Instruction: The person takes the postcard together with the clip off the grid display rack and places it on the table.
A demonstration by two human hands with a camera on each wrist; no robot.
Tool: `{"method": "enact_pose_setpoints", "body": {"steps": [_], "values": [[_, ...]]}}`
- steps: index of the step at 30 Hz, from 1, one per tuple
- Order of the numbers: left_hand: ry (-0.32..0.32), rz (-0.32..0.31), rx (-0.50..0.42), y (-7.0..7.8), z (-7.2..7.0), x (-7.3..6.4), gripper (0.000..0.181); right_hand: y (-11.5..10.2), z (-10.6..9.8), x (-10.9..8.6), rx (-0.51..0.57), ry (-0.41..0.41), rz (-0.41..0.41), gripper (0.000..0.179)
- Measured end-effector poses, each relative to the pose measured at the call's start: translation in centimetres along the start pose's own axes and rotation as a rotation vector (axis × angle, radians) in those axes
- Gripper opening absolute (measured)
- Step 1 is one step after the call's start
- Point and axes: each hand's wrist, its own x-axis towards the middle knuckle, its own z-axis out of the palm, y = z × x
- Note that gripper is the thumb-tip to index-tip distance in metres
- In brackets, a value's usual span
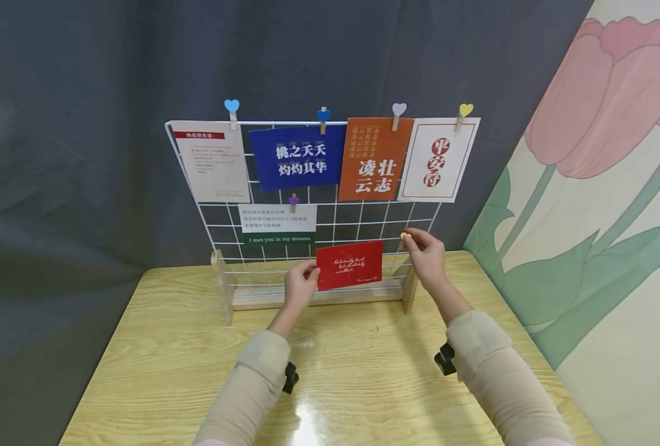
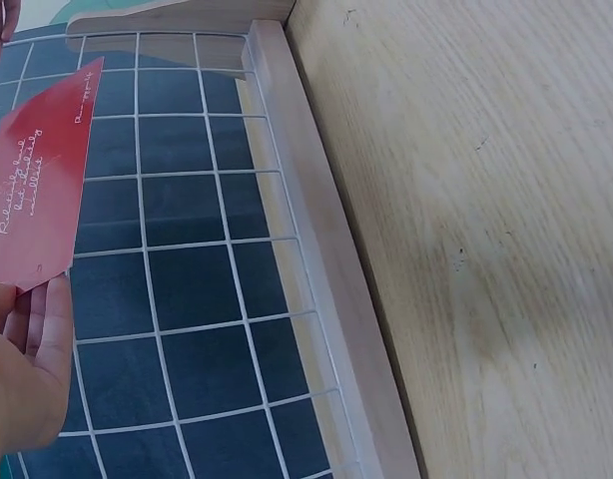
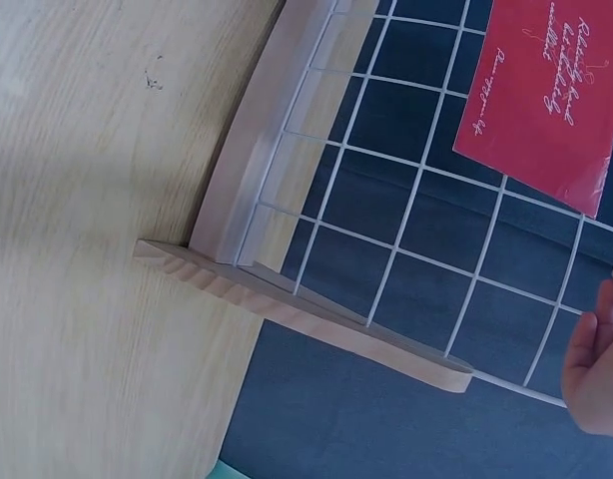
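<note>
In the head view I see the left hand point(image 1: 301, 285) with thumb and fingers closed on the left edge of the red card point(image 1: 349, 265), which sits in front of the rack's point(image 1: 319, 298) lower wires. The right hand point(image 1: 427, 257) pinches a yellow clip point(image 1: 405, 235) to the card's right, apart from it. Above, the blue card point(image 1: 296, 158) and orange card point(image 1: 371, 161) hang between two white ones along the top; a green-and-white card point(image 1: 278, 225) hangs lower. My left wrist view shows the thumb and fingers gripping one end of the red card, its far end ungripped. My right wrist view catches the right hand at the frame's edge, fingers bent, near a corner of the card; the clip is mostly cut off.
</note>
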Motion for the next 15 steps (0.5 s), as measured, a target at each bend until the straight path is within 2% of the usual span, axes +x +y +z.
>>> {"method": "enact_pose_setpoints", "body": {"steps": [9, 15], "values": [[0.013, -0.022, 0.026, -0.9, -0.1, -0.4, 0.014, 0.6, 0.2, -0.5, -0.005, 0.015, 0.021, 0.018], [0.022, 0.001, 0.018, -1.5, -0.1, -0.7, 0.014, 1.0, 0.4, -1.1, 0.017, 0.004, 0.041, 0.020]]}}
